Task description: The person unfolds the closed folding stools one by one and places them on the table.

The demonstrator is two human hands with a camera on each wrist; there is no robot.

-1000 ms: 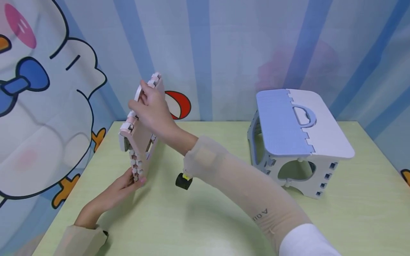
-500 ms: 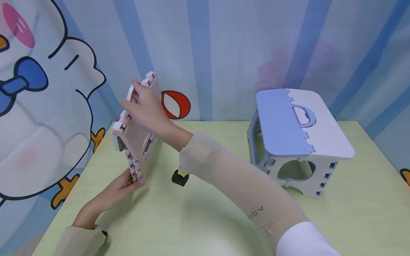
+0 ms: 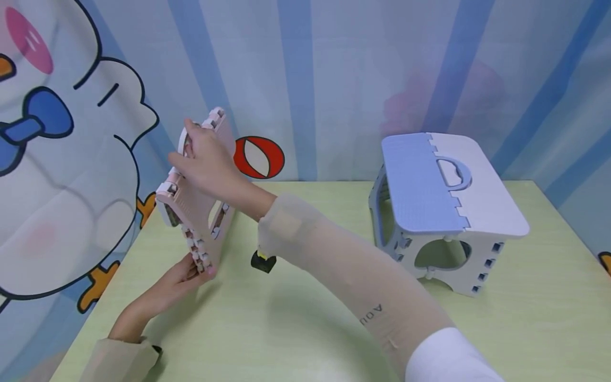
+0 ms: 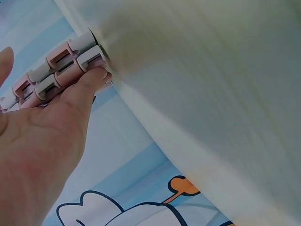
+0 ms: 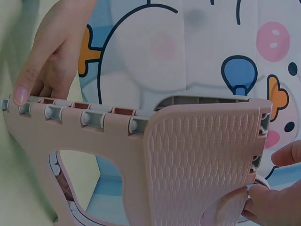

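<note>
Fingers (image 3: 193,130), left and right: gripping pink stool (image 5: 202,141) | blue-white stool (image 3: 417,183): head view only

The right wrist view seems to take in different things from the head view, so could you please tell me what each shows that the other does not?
Only the right wrist view shows the cartoon's black eyes.
Only the head view shows the blue-and-white stool, the red shape on the backdrop and the right arm's beige sleeve.
Both show the pink stool, held by the left hand and right hand, and the cartoon's blue bow tie.
</note>
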